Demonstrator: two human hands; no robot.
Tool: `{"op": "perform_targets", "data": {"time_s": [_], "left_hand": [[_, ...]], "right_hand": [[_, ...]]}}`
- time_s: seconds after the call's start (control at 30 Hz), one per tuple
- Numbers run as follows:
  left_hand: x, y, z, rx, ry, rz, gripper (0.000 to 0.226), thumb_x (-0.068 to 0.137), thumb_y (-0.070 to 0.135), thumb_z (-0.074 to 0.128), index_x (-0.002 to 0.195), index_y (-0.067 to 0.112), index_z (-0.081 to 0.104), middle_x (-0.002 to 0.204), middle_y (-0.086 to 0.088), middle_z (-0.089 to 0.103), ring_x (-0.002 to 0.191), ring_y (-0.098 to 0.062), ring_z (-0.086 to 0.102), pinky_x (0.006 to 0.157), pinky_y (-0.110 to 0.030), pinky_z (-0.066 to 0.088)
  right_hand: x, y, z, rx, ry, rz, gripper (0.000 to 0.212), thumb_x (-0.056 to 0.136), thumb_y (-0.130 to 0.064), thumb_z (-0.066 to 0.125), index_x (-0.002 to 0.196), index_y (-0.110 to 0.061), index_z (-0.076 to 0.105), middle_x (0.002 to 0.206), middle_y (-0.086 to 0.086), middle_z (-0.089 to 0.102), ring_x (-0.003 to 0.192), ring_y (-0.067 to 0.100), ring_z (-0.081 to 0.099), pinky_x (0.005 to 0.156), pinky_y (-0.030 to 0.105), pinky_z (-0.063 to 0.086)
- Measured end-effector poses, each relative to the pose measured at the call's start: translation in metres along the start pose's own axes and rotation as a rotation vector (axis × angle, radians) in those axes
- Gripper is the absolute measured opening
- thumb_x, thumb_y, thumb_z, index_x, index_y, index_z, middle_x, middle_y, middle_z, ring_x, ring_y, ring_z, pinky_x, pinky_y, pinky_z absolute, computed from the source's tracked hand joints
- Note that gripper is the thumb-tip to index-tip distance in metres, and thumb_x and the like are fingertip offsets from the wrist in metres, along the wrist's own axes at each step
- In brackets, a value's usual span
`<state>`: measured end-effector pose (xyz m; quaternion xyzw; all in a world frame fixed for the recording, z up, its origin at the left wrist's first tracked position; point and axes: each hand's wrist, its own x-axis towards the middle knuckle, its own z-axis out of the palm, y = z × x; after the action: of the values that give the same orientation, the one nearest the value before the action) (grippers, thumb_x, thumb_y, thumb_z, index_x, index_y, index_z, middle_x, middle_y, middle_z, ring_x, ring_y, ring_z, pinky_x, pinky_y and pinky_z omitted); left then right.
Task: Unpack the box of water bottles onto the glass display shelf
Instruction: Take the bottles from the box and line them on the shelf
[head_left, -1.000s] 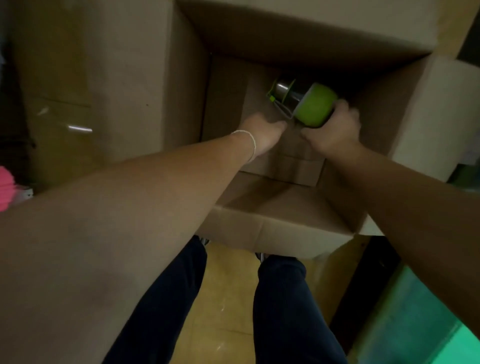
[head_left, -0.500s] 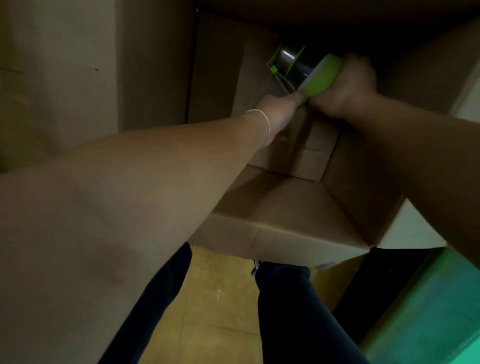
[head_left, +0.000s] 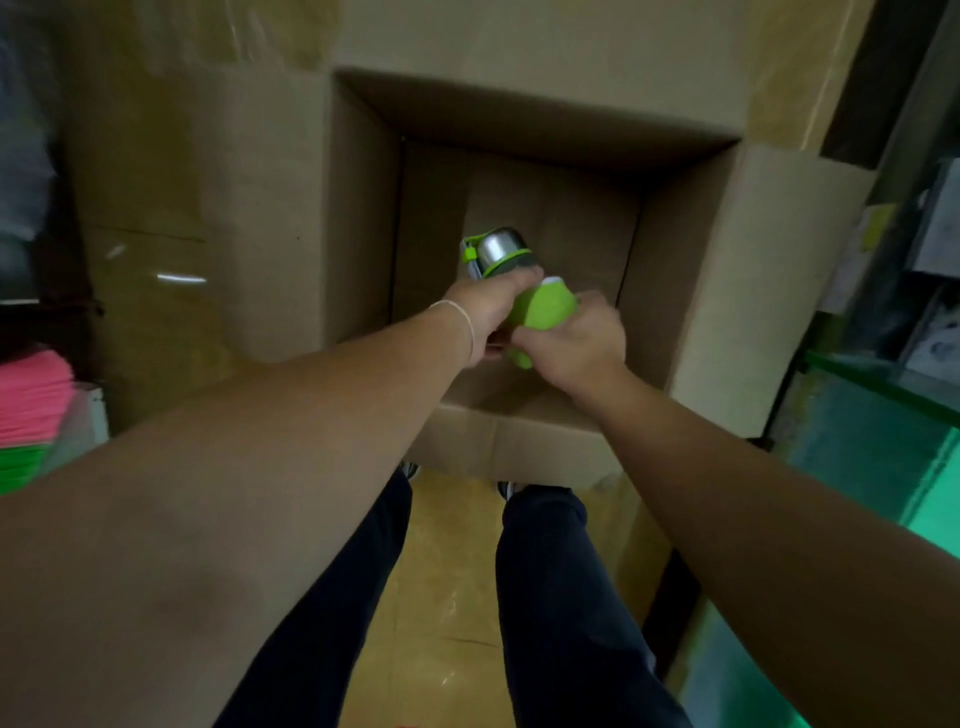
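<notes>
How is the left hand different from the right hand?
The left hand has a thin band at its wrist; the right hand has none. The left hand grips the bottle just below its shiny steel top; the right hand grips the green end, nearer the person. Both hold what looks like one bottle over the open box.

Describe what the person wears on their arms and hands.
Both forearms are bare, with no sleeves in view. The left hand and right hand are gloveless, with no rings visible. A thin pale string bracelet circles the left wrist; the right wrist is bare.
</notes>
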<state>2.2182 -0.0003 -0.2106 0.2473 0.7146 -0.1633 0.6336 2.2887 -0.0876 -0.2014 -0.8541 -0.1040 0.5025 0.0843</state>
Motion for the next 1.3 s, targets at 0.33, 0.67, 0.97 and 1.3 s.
{"op": "perform_targets", "data": {"time_s": [0.33,0.67,0.97,1.3], "left_hand": [[-0.151,0.019,-0.01,-0.041,-0.051,0.063,0.067,0.07,0.038,0.085,0.126,0.015,0.057,0.111,-0.007,0.07,0.094,-0.023,0.069,0.065,-0.032,0.055],[-0.336,0.053,-0.009,0.013,0.017,0.385,0.066,0.065,0.031,0.088,0.12,0.009,0.058,0.105,-0.008,0.071,0.084,-0.017,0.07,0.054,-0.025,0.053],[-0.449,0.047,-0.035,0.065,0.105,0.662,0.05,0.062,0.023,0.09,0.1,0.016,0.059,0.096,-0.002,0.07,0.084,-0.013,0.069,0.07,-0.029,0.057],[-0.538,0.059,-0.06,0.313,0.003,1.011,0.06,0.047,0.047,0.087,0.092,0.027,0.052,0.096,0.003,0.066,0.088,-0.014,0.066,0.08,-0.04,0.058]], "right_hand": [[-0.127,-0.023,-0.085,0.097,0.005,-0.036,0.091,0.05,-0.054,0.083,0.122,-0.011,0.049,0.115,0.006,0.056,0.099,0.025,0.062,0.082,0.042,0.057],[-0.262,-0.062,-0.192,0.189,0.108,-0.158,0.088,0.042,-0.061,0.079,0.114,-0.016,0.055,0.103,0.002,0.061,0.083,0.018,0.065,0.066,0.038,0.059],[-0.357,-0.084,-0.229,0.313,0.121,-0.265,0.084,0.056,-0.053,0.088,0.119,-0.014,0.049,0.109,0.001,0.054,0.084,0.012,0.058,0.054,0.024,0.043],[-0.458,-0.109,-0.254,0.48,0.433,-0.284,0.088,0.046,-0.056,0.087,0.115,-0.017,0.051,0.107,0.002,0.061,0.093,0.02,0.063,0.075,0.037,0.056]]}}
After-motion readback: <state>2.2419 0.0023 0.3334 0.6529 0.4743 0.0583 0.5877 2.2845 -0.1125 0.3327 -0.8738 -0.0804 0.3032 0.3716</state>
